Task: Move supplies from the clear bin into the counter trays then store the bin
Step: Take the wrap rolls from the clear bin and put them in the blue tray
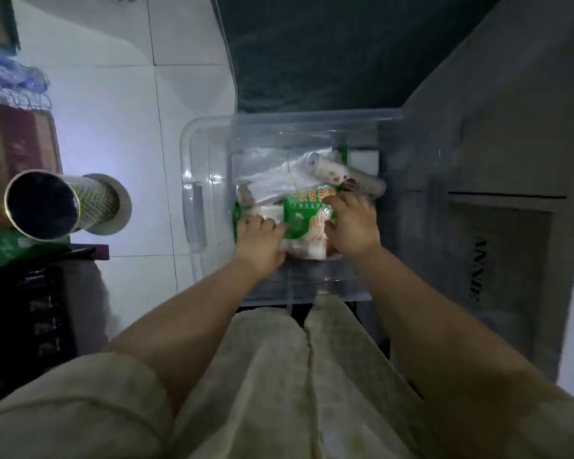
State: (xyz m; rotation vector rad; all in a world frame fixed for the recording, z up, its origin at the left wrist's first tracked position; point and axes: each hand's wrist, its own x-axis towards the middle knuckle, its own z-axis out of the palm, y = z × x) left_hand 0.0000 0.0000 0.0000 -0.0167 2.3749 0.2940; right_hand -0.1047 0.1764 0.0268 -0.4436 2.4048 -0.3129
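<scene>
White floor tiles (113,127) are filling the left of the head view, and the bin (209,154) is sitting on the floor, its right end tucked against a grey cabinet (497,134). Inside the bin, both hands are resting on a green pack (307,210) lying on top of the pile. The left hand (260,241) is pressing on the pack's left edge, fingers curled over it; the right hand (353,223) is covering its right side, fingers bent round the edge. Both look to be closing on the pack, though whether it is lifted clear I cannot tell.

Judging by this, the emptying step is only beginning: the bin is full, with clear bags (272,177) and a printed roll (332,170) lying behind the pack. Next, the pack needs raising over the bin's rim without dragging the loose bags along, then carrying up to the counter.

No trays are showing, and the counter itself is out of view. White packets under the pack are mostly covered by the hands. Left of the bin, a shiny tube (47,207) is pointing at the camera, and dim light is blurring the shelves beyond it.
</scene>
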